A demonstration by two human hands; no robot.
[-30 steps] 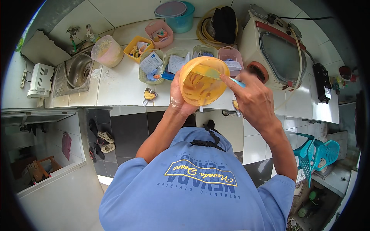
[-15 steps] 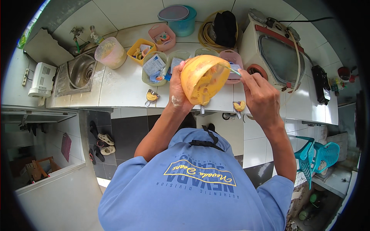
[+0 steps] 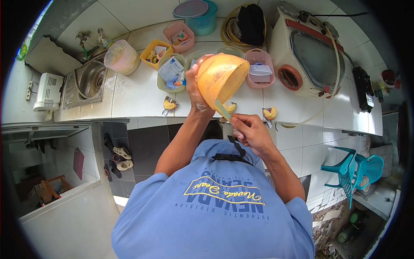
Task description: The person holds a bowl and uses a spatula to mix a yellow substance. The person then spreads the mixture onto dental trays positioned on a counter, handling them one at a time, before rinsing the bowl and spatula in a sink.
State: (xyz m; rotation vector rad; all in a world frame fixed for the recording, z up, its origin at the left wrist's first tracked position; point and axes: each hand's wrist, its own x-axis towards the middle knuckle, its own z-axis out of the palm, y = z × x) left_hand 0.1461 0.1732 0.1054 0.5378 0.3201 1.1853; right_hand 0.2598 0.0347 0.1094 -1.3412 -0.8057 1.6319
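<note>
My left hand (image 3: 195, 84) grips an orange-yellow mixing bowl (image 3: 222, 73) from its left side, fingers behind it and white residue on the wrist. The bowl is tilted over, its opening turned to the right and down; most of its inside is hidden. My right hand (image 3: 253, 133) is closed round a spatula (image 3: 223, 111) with a flat greenish part, which meets the bowl's lower rim. Below and beside the bowl, small metal trays filled with yellow paste lie along the counter edge: a left tray (image 3: 170, 104), a middle tray (image 3: 232, 106), partly covered, and a right tray (image 3: 270, 113).
Behind the bowl stand plastic baskets, among them a pink basket (image 3: 260, 71) and a yellow basket (image 3: 156, 54). A cloudy tub (image 3: 122, 58) sits beside the sink (image 3: 91, 80). On the right is a boxy machine (image 3: 308, 52) with a hose. Teal chairs (image 3: 345, 170) stand below the counter.
My right hand has come down and left with the spatula, from the bowl's upper right to its lower rim. The bowl has been tipped further, so the yellow paste inside no longer shows.
</note>
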